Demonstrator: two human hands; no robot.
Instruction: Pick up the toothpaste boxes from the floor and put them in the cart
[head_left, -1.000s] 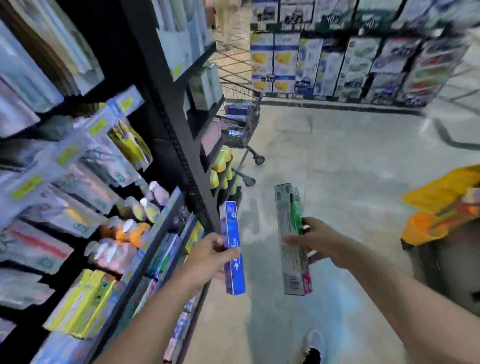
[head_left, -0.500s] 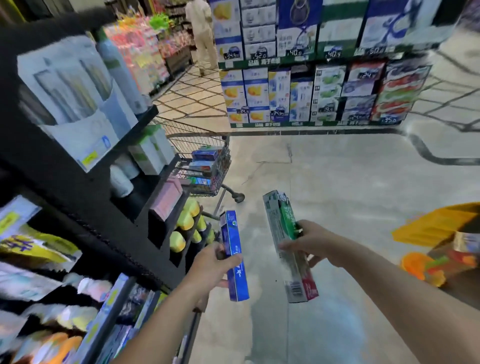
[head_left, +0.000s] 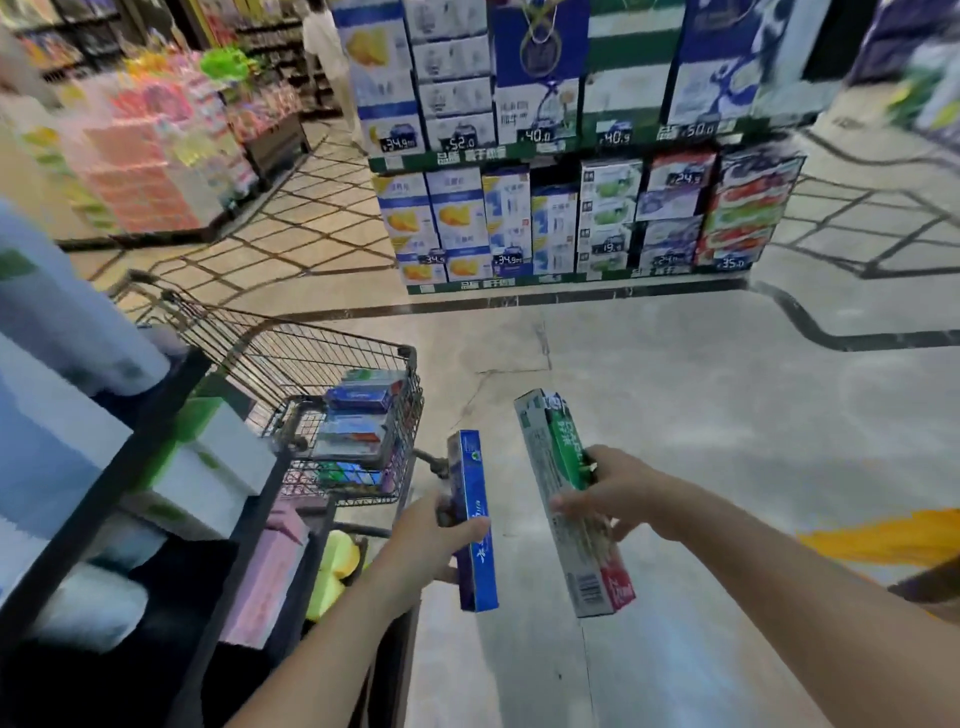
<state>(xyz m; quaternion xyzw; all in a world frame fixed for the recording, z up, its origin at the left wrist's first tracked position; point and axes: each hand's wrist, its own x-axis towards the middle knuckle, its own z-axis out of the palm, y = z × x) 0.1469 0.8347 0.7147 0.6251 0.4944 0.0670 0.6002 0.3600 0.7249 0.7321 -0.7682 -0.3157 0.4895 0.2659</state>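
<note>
Left hand (head_left: 434, 540) has a firm grip on the blue toothpaste box (head_left: 472, 519), right hand (head_left: 610, 496) on the green-and-white toothpaste boxes (head_left: 566, 499), lower centre. Held upright mid-carry I'd guess; cart (head_left: 332, 410) sits centre-left, already loaded.

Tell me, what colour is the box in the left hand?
Blue box, seen in the head view.

I stand in a supermarket aisle: a wire shopping cart (head_left: 332, 364) waits ahead of me, stacked cartons with price tags (head_left: 535, 136) fill a display rack (head_left: 571, 150), and a stocked dark shelf (head_left: 171, 467) runs along my left.
</note>
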